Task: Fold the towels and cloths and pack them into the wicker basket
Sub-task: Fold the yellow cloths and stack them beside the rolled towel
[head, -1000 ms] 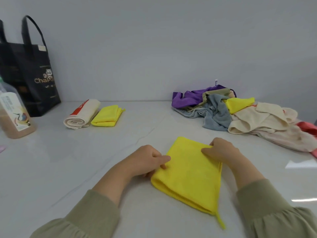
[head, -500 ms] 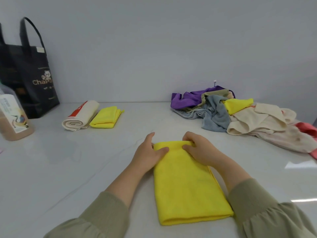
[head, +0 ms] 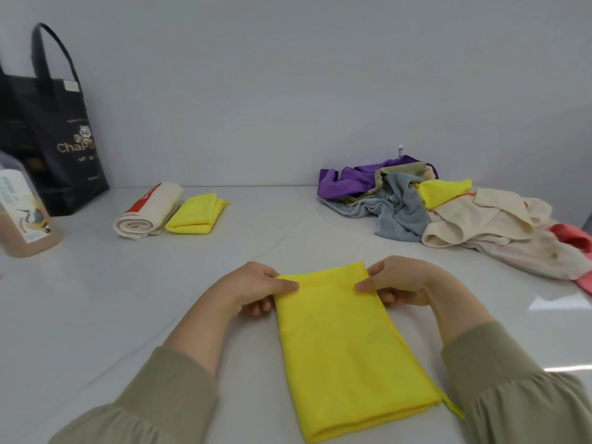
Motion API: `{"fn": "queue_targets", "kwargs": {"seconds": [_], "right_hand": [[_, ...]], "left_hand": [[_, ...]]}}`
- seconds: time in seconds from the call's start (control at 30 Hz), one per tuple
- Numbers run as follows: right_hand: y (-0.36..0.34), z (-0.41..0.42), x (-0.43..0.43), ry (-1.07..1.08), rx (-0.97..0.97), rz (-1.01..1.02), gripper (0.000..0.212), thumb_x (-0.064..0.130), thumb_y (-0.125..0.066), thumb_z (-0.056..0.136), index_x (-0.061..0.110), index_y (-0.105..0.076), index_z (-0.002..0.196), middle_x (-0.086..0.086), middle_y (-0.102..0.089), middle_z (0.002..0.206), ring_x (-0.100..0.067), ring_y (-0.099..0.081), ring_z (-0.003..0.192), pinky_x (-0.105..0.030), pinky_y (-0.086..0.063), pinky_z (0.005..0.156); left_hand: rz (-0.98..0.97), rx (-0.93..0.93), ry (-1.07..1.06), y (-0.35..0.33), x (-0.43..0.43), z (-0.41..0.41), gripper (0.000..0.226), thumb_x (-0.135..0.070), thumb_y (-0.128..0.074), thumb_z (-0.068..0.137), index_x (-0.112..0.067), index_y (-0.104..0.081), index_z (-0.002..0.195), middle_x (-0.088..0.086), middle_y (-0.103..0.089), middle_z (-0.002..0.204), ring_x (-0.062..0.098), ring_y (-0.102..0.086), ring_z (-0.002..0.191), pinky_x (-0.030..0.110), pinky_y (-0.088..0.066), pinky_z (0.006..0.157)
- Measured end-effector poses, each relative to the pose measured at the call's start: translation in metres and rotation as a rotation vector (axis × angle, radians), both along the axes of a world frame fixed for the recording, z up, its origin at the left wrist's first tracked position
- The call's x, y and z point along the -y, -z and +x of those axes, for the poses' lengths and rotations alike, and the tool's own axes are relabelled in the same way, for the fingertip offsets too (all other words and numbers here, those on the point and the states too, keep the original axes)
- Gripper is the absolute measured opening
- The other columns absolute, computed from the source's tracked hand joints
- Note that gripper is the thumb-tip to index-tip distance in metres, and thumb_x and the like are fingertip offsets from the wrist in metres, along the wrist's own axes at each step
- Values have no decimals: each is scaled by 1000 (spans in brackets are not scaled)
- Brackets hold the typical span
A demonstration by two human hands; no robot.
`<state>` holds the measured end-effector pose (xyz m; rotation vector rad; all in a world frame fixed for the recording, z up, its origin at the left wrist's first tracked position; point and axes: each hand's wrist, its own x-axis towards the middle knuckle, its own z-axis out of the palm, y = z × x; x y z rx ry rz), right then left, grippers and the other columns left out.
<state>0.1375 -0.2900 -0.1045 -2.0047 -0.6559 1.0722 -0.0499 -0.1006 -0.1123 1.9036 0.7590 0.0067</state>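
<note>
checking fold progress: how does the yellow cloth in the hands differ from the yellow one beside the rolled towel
The near yellow cloth lies as a long strip; the far yellow cloth is folded into a shorter, thicker packet. The left hand and right hand pinch the near yellow cloth at its far corners; the far yellow cloth lies untouched beside the rolled towel. Both are bright yellow and lie on the table.

A white marble-look table (head: 96, 315) carries a long yellow cloth (head: 346, 347), folded flat at its near edge. Toward the wall, a rolled cream towel (head: 147, 216) touches a small folded yellow cloth (head: 195, 214). At far left stand a black tote bag (head: 54, 133) and a labelled bottle (head: 22, 216) of brown liquid. At right lies a loose heap of cloths (head: 448, 213): purple, grey, yellow, cream and pink.
</note>
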Motion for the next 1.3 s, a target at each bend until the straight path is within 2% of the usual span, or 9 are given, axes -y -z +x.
{"fn": "queue_targets", "kwargs": {"seconds": [0.23, 0.33, 0.43, 0.57, 0.67, 0.83, 1.03, 1.17, 1.3], "right_hand": [[0, -2, 3, -17, -41, 63, 25, 0, -67, 84, 8, -50, 67, -4, -45, 48, -12, -43, 38, -22, -34, 40], [0, -2, 2, 64, -72, 122, 7, 5, -62, 90, 5, -56, 85, -8, -50, 61, -10, -49, 39, -21, -35, 35], [-2, -6, 2, 98, -62, 172, 6, 9, -57, 94, 4, -58, 96, -9, -56, 62, -10, -55, 41, -19, -40, 36], [-5, -13, 0, 126, -5, 230, 20, 11, -53, 97, 4, -54, 115, -19, -63, 98, -18, -68, 56, -22, -49, 40], [-7, -17, -2, 144, 35, 283, 19, 12, -52, 98, 8, -54, 116, -18, -60, 112, -24, -71, 63, -24, -52, 44], [-5, -26, -13, 204, 21, 371, 22, 11, -44, 101, 4, -47, 121, -20, -67, 100, -33, -71, 81, -30, -59, 58], [-2, -30, -20, 251, 79, 574, 26, 1, -36, 101, -7, -42, 125, -25, -62, 114, -19, -70, 85, -24, -59, 73], [3, -26, -19, 252, 80, 571, 27, -1, -36, 100, -9, -43, 125, -22, -62, 117, -16, -69, 88, -21, -57, 74], [7, -22, -15, 275, 64, 564, 25, -3, -37, 99, -5, -50, 120, -15, -64, 106, -16, -69, 87, -22, -58, 74]], "left_hand": [[-173, -54, 98, -4, -1, -13, 14, -22, -70, 84, -10, -64, 84, 0, -55, 60, 6, -45, 39, 16, -31, 34], [-278, -18, 36, -3, -1, -12, 13, -20, -70, 85, -9, -64, 79, 3, -64, 65, 5, -49, 38, 14, -33, 32], [-320, 54, -39, -3, 4, -8, 12, -12, -69, 85, -8, -62, 77, 3, -61, 60, 5, -50, 35, 13, -32, 30], [-322, 203, -169, -1, 10, -1, 8, 1, -61, 88, -4, -58, 82, 6, -55, 53, 6, -50, 33, 14, -33, 29], [-254, 328, -256, -2, 11, 2, 8, 3, -56, 90, -4, -56, 88, 10, -58, 62, 9, -58, 38, 15, -38, 33], [-173, 433, -322, -1, 12, 8, 8, -3, -50, 95, -7, -54, 101, 16, -68, 87, 22, -71, 59, 19, -49, 41], [-63, 577, -297, -3, 12, 8, 11, -2, -41, 99, -4, -48, 107, 11, -66, 98, 18, -71, 59, 22, -54, 49], [7, 534, -227, -1, 9, 5, 8, -5, -41, 100, -9, -47, 99, 5, -62, 101, 20, -72, 73, 30, -57, 59], [162, 445, -127, 4, 5, 0, 13, -7, -44, 99, -15, -49, 89, 9, -66, 104, 17, -70, 88, 42, -55, 85]]}}
